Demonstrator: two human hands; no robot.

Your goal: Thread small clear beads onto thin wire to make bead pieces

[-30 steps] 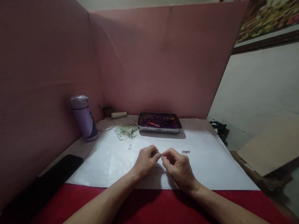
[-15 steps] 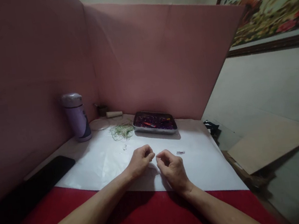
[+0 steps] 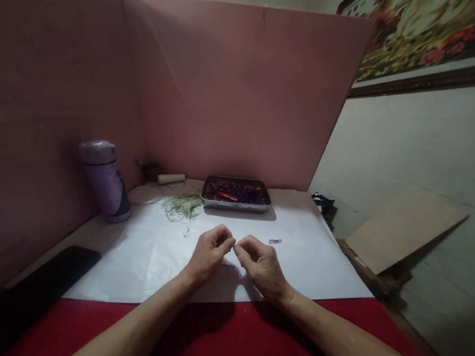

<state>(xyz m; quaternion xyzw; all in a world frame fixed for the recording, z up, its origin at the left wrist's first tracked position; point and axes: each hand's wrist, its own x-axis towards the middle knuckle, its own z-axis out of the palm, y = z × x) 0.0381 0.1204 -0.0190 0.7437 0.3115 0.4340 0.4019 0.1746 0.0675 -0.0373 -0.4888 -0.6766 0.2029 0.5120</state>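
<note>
Over the white paper (image 3: pixel 145 272), my left hand (image 3: pixel 210 253) and my right hand (image 3: pixel 261 263) meet fingertip to fingertip. Each is closed in a pinch of thumb and forefinger. Whatever sits between the fingertips is too small to make out. Right of my right hand lies a small clip-like piece (image 3: pixel 275 241) with a dark reddish strip. Beyond my left hand are several tiny shiny bits (image 3: pixel 186 232), and farther back a tangle of pale green thread (image 3: pixel 182 207).
A metal tray (image 3: pixel 236 206) of dark purple contents holds a red pen-like tool (image 3: pixel 228 196). A purple thermos (image 3: pixel 106 183) stands at left, near a black flat object (image 3: pixel 50 284). A pale roll (image 3: pixel 171 178) lies at the back. Pink panels (image 3: pixel 227 97) wall in the table's left and back.
My view has shifted, so the whole scene sits farther left. My fingertips have come closer together; both hands keep their pinch.
</note>
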